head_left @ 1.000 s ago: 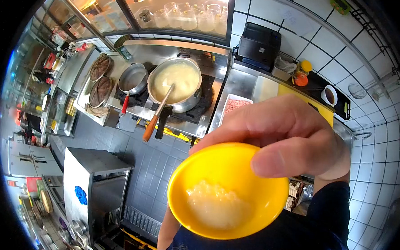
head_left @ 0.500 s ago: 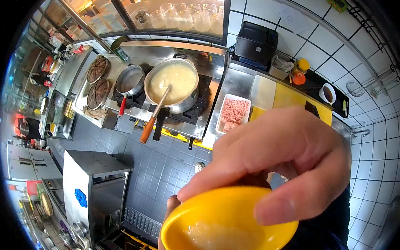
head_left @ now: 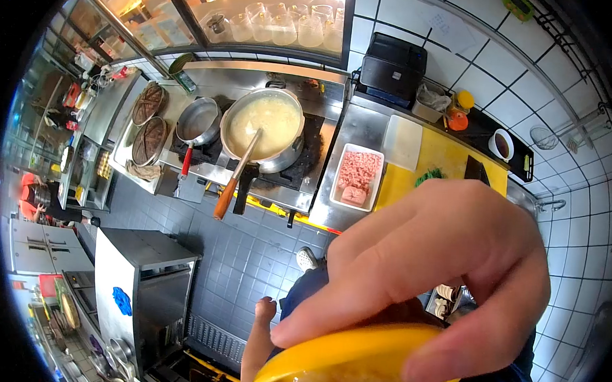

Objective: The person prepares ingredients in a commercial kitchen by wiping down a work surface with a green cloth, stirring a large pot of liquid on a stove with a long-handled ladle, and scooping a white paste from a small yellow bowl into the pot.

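Note:
Very close to the camera, my right hand (head_left: 447, 252) grips a small yellow bowl (head_left: 347, 353) by its rim, thumb on one side and fingers on the other. The bowl is tilted, and a pale, wet-looking layer lies inside it; its lower part is cut off by the frame. My left hand (head_left: 265, 309) hangs low beside my body with its fingers curled closed, and nothing shows in it. On the stove, a pot (head_left: 229, 150) holds a creamy pale liquid, with a wooden-handled utensil (head_left: 227, 194) leaning in it.
A small saucepan (head_left: 198, 121) stands left of the pot. Right of the stove are a white tray (head_left: 337, 185) of diced pink meat, a yellow cutting board (head_left: 398, 185) and chopped greens (head_left: 429, 174). A steel cabinet (head_left: 139, 252) stands at lower left. Another person (head_left: 32, 196) is far left.
My right hand and the yellow bowl have moved lower, uncovering more of the meat tray and the greens. My left hand has come more into view. The other person now shows more fully.

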Demonstrator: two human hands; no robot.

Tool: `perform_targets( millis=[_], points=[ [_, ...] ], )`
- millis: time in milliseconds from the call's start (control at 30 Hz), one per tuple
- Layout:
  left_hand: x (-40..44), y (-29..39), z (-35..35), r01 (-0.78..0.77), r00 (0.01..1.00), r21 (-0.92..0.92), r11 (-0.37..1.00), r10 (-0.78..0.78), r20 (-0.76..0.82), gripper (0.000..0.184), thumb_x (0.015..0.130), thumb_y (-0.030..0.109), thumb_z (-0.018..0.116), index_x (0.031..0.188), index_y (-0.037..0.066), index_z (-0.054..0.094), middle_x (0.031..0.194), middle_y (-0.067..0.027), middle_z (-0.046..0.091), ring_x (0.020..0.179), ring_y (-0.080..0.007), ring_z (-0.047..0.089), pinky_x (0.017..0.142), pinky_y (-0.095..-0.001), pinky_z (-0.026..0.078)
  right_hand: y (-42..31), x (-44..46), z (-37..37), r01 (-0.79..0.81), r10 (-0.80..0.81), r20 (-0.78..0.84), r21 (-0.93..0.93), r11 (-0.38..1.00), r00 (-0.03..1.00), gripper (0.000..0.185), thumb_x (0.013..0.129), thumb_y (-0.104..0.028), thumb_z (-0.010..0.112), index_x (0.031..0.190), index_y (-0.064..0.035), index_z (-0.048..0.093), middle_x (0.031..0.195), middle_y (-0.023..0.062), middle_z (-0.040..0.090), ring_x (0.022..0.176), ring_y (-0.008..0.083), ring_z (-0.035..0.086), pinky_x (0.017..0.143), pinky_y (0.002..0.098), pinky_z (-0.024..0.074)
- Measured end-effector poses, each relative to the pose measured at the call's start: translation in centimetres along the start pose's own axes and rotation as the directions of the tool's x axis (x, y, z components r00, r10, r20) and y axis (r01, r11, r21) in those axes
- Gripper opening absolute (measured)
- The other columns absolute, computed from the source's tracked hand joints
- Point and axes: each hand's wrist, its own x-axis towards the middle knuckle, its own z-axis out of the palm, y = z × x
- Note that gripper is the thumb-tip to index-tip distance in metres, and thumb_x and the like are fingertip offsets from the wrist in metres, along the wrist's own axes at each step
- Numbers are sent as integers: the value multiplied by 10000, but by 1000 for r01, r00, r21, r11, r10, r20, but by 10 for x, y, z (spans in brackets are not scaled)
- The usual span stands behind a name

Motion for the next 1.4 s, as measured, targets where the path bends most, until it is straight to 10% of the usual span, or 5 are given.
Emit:
perform_targets(
  millis=[200, 300, 1167, 1267, 1400],
  points=[
    [34, -43, 43, -343, 939, 374, 862, 329, 102, 397, 866, 298, 568, 1148, 39, 672, 1148, -199, 676, 1112, -385, 624, 974, -443, 496, 8, -1, 9, -68, 71, -12, 163, 984, 997, 510, 867, -187, 620, 1208, 189, 567, 777, 117, 610, 620, 135, 560, 558, 245, 421],
    [-5, 4, -3, 70, 997, -54, 996, -68, 36, 399, 864, 286, 570, 1156, 35, 675, 1166, -192, 673, 1128, -377, 617, 985, -428, 492, 10, -2, 9, -73, 76, -13, 186, 980, 997, 510, 869, -186, 617, 1213, 187, 564, 790, 122, 614, 634, 139, 566, 570, 247, 427],
    [32, -30, 11, -188, 982, 238, 953, 181, 52, 400, 874, 293, 521, 1126, 30, 687, 1187, -193, 663, 1129, -348, 624, 984, -429, 496, 9, -14, 13, 1, 10, -69, 158, 987, 998, 510, 886, -177, 589, 1257, 170, 539, 901, 167, 649, 759, 173, 617, 679, 261, 477],
    [11, -6, -13, 16, 1000, 72, 997, -18, 17, 373, 876, 280, 531, 1106, 37, 697, 1166, -188, 673, 1119, -351, 630, 973, -426, 505, 8, -14, 13, -1, 13, -74, 157, 988, 997, 510, 888, -176, 586, 1262, 168, 536, 913, 172, 653, 774, 177, 623, 692, 263, 482],
    [23, -27, 1, -257, 966, 284, 924, 253, 53, 366, 860, 264, 539, 1093, 33, 702, 1134, -200, 683, 1092, -370, 641, 965, -433, 509, 7, -15, 14, -23, 36, -73, 179, 984, 997, 511, 891, -174, 582, 1269, 165, 532, 930, 179, 659, 793, 182, 631, 709, 265, 490]
  ],
)
